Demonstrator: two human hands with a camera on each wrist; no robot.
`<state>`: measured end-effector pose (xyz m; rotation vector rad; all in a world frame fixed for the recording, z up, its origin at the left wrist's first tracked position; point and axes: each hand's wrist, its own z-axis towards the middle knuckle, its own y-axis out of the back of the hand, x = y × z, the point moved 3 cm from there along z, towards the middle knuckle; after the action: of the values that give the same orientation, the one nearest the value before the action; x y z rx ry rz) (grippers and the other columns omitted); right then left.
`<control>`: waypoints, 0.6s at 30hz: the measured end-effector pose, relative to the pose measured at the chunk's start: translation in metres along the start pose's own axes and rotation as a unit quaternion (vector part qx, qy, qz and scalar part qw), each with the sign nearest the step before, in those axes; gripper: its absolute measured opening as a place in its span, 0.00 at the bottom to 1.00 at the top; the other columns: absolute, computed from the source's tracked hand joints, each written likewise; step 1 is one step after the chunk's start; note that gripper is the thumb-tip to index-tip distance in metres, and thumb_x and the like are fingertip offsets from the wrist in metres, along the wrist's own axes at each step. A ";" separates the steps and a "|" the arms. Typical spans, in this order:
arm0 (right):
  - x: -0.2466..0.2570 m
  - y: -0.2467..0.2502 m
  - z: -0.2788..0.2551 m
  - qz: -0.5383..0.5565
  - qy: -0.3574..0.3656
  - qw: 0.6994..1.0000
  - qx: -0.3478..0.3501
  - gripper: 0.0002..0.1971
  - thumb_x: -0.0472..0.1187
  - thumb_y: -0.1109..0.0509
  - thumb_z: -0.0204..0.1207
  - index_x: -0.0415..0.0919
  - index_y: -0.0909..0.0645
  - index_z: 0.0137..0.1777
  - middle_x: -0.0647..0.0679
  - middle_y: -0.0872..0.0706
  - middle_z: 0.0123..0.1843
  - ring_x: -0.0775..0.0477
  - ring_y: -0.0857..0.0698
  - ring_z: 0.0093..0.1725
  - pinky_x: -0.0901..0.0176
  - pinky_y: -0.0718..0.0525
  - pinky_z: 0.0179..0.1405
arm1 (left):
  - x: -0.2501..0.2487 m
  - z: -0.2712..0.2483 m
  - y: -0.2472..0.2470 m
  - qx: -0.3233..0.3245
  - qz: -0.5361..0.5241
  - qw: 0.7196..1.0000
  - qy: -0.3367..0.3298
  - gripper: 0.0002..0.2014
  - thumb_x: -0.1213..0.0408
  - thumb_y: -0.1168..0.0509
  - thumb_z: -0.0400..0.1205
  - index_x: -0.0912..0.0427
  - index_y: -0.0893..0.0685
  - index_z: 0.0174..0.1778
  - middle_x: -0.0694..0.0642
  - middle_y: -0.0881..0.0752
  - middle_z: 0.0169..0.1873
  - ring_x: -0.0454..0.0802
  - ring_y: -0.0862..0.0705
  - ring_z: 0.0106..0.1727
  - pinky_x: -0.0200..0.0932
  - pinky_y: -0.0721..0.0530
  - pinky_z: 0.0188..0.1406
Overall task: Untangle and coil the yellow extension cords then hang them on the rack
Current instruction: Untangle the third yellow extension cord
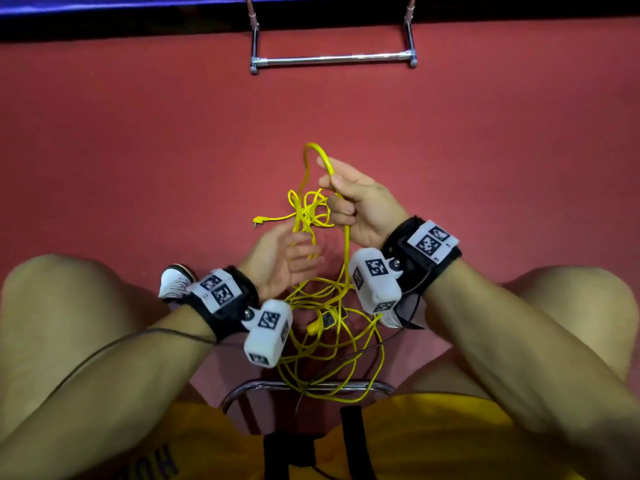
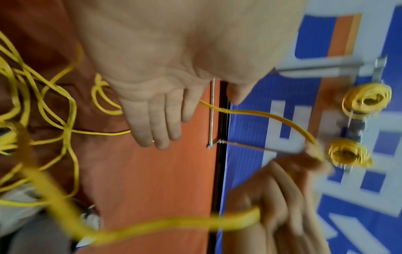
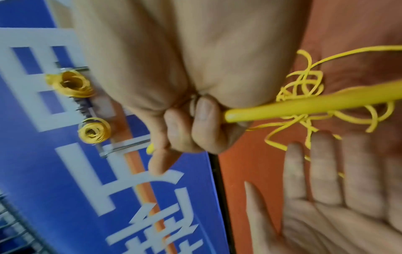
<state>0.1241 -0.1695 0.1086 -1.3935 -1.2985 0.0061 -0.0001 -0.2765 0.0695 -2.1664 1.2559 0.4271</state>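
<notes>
One cord: a thin yellow cord (image 1: 311, 216) hangs in a tangle between the hands, over the red floor (image 1: 138, 150); its lower loops pile up near the person's feet.
Knot: the snarl sits just left of the right hand, with a plug (image 1: 258, 221) sticking out to the left.
Right hand: the right hand (image 1: 360, 206) is fisted round a strand, which arches over its top and runs down through the fist.
Left hand: the left hand (image 1: 284, 261) lies flat, fingers straight, against the hanging strands below the knot; it grips nothing.
Handling: probably light, limp and fairly slick, so loops should slide free if pulled gently; a hard tug would likely tighten the knot. Best taken by the plug end and fed back through.
Rack: a chrome rack (image 1: 332, 60) stands far off by the blue wall (image 1: 104, 3); the wrist views show two coils (image 3: 71, 85) already hung on its upper part.
Hidden: the head view cuts off the rack's top. The left wrist view is blurred. How many cords make up the tangle cannot be told; a socket end (image 1: 320, 323) is half buried in the lower loops.
</notes>
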 end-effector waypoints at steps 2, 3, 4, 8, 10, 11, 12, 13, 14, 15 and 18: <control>0.006 -0.019 -0.010 -0.057 -0.010 0.993 0.106 0.15 0.29 0.43 0.84 0.41 0.20 0.63 0.51 0.14 0.40 0.61 0.36 0.20 0.68 0.47 0.20 | -0.020 -0.002 0.006 0.005 -0.082 0.996 -0.035 0.29 0.37 0.47 0.84 0.62 0.19 0.55 0.62 0.09 0.47 0.59 0.09 0.47 0.53 0.12 0.49; 0.003 -0.023 -0.013 -0.091 -0.023 0.986 0.140 0.15 0.29 0.42 0.83 0.42 0.21 0.64 0.51 0.15 0.38 0.61 0.36 0.21 0.68 0.47 0.20 | -0.030 -0.003 0.009 0.018 -0.114 0.992 -0.056 0.32 0.35 0.49 0.84 0.63 0.19 0.54 0.62 0.09 0.44 0.59 0.08 0.45 0.54 0.13 0.53; -0.004 -0.024 -0.015 -0.134 -0.041 0.977 0.161 0.15 0.30 0.40 0.81 0.42 0.20 0.64 0.52 0.17 0.35 0.61 0.37 0.21 0.69 0.46 0.19 | -0.039 -0.004 0.011 0.033 -0.140 0.986 -0.081 0.35 0.33 0.52 0.83 0.65 0.19 0.53 0.63 0.09 0.41 0.57 0.08 0.41 0.53 0.14 0.54; -0.034 -0.006 -0.020 -0.421 -0.127 0.888 0.135 0.16 0.28 0.39 0.84 0.41 0.20 0.67 0.53 0.11 0.39 0.59 0.27 0.20 0.69 0.34 0.15 | -0.061 0.000 0.021 0.048 -0.236 0.964 -0.111 0.40 0.35 0.54 0.85 0.75 0.19 0.52 0.67 0.10 0.41 0.58 0.09 0.37 0.50 0.09 0.37; -0.043 0.004 -0.024 -0.460 -0.199 0.857 0.119 0.14 0.29 0.38 0.84 0.42 0.21 0.66 0.48 0.11 0.42 0.57 0.17 0.25 0.66 0.23 0.20 | -0.057 0.004 0.018 0.004 -0.214 0.973 -0.084 0.30 0.44 0.52 0.90 0.70 0.19 0.50 0.57 0.14 0.29 0.47 0.17 0.22 0.37 0.15 0.24; -0.046 0.008 -0.025 -0.464 -0.229 0.849 0.108 0.13 0.31 0.36 0.84 0.43 0.20 0.63 0.47 0.11 0.44 0.56 0.14 0.29 0.62 0.18 0.26 | -0.053 0.006 0.013 -0.017 -0.172 0.982 -0.077 0.23 0.50 0.50 0.91 0.66 0.19 0.51 0.52 0.19 0.24 0.42 0.26 0.16 0.31 0.23 0.19; -0.047 0.013 -0.025 -0.469 -0.242 0.845 0.080 0.11 0.33 0.36 0.83 0.46 0.20 0.61 0.46 0.11 0.46 0.54 0.12 0.34 0.59 0.16 0.33 | -0.048 0.006 0.007 -0.024 -0.114 0.990 -0.075 0.17 0.56 0.48 0.91 0.63 0.19 0.52 0.49 0.24 0.22 0.40 0.32 0.15 0.29 0.30 0.16; -0.046 0.019 -0.022 -0.456 -0.239 0.857 0.031 0.10 0.35 0.36 0.82 0.48 0.20 0.58 0.46 0.12 0.49 0.52 0.12 0.39 0.56 0.16 0.38 | -0.041 0.005 -0.001 -0.011 -0.051 0.996 -0.074 0.13 0.60 0.45 0.90 0.60 0.18 0.52 0.48 0.27 0.23 0.40 0.35 0.15 0.30 0.33 0.16; -0.045 0.025 -0.019 -0.403 -0.227 0.886 -0.031 0.08 0.36 0.37 0.80 0.47 0.21 0.54 0.45 0.14 0.49 0.49 0.13 0.40 0.54 0.17 0.41 | -0.034 0.002 -0.008 0.016 0.002 0.998 -0.068 0.10 0.62 0.43 0.88 0.59 0.16 0.53 0.49 0.27 0.26 0.40 0.35 0.17 0.31 0.33 0.17; -0.043 0.029 -0.016 -0.308 -0.214 0.922 -0.092 0.06 0.36 0.39 0.76 0.44 0.23 0.50 0.43 0.16 0.48 0.46 0.15 0.38 0.52 0.17 0.42 | -0.026 -0.003 -0.015 0.047 0.042 0.996 -0.056 0.10 0.63 0.41 0.86 0.59 0.15 0.54 0.50 0.25 0.27 0.42 0.34 0.18 0.33 0.31 0.18; -0.034 0.043 -0.006 0.027 -0.176 0.963 -0.204 0.11 0.37 0.43 0.60 0.37 0.28 0.43 0.38 0.18 0.41 0.39 0.15 0.34 0.49 0.11 0.37 | -0.008 -0.014 -0.023 0.105 0.141 0.984 -0.027 0.08 0.67 0.40 0.85 0.62 0.16 0.53 0.54 0.21 0.29 0.45 0.33 0.20 0.37 0.33 0.21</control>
<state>0.1433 -0.1840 0.0588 -1.8393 -1.6181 0.0256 0.0157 -0.2714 0.0923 -1.7959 1.5119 0.4426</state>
